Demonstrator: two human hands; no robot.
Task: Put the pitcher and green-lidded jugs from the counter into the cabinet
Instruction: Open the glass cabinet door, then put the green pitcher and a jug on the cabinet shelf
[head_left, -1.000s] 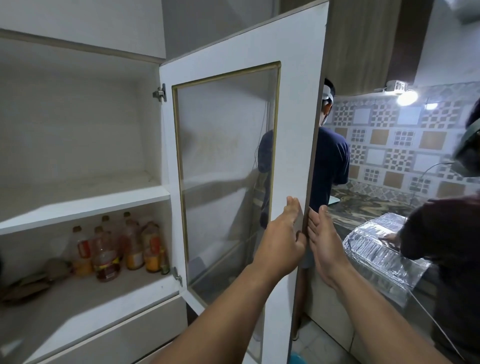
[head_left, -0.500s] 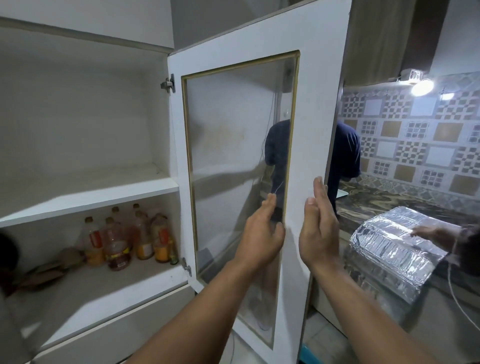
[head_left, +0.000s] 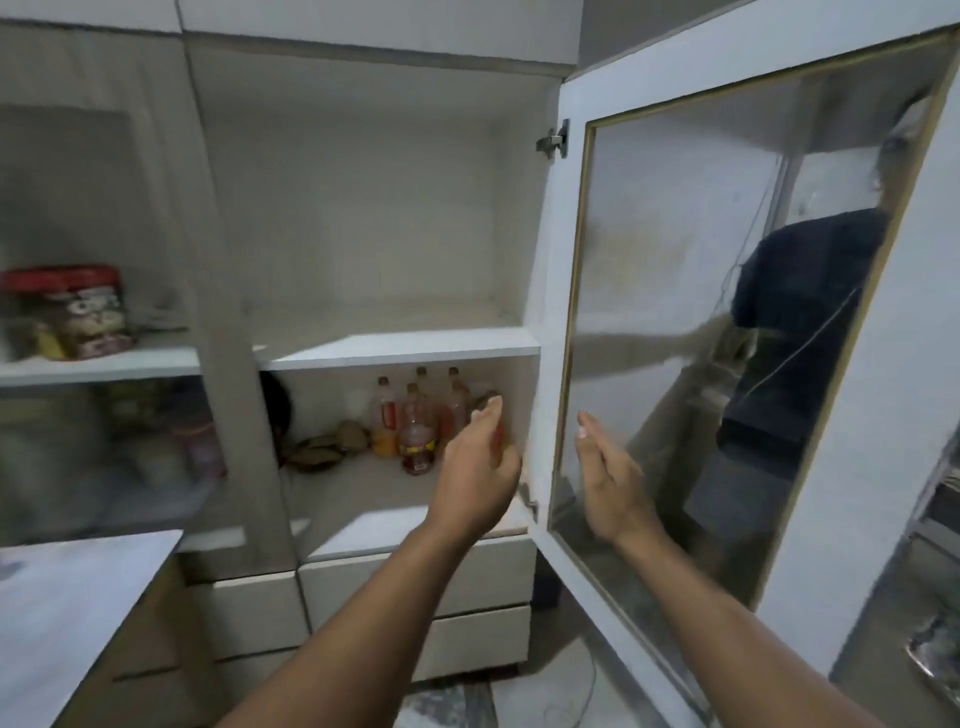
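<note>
The white cabinet (head_left: 405, 345) stands open ahead, its glass-paned door (head_left: 852, 395) swung out to the right. Its upper shelf is bare. My left hand (head_left: 480, 467) hovers open in front of the lower shelf. My right hand (head_left: 610, 483) is open too, held flat just before the door's glass, holding nothing. No pitcher and no green-lidded jugs are in view.
Several oil and sauce bottles (head_left: 415, 426) and some brown items (head_left: 324, 447) sit on the lower shelf. A red-lidded jar (head_left: 85, 312) stands on a shelf at left. A white counter corner (head_left: 78, 613) is lower left. Drawers (head_left: 415, 587) sit under the cabinet. Through the glass, a person (head_left: 800, 332) stands behind the door.
Both hands have left the door's edge and moved left, toward the cabinet opening. My view has turned left, so the cabinet interior is now centred and the door sits at right.
</note>
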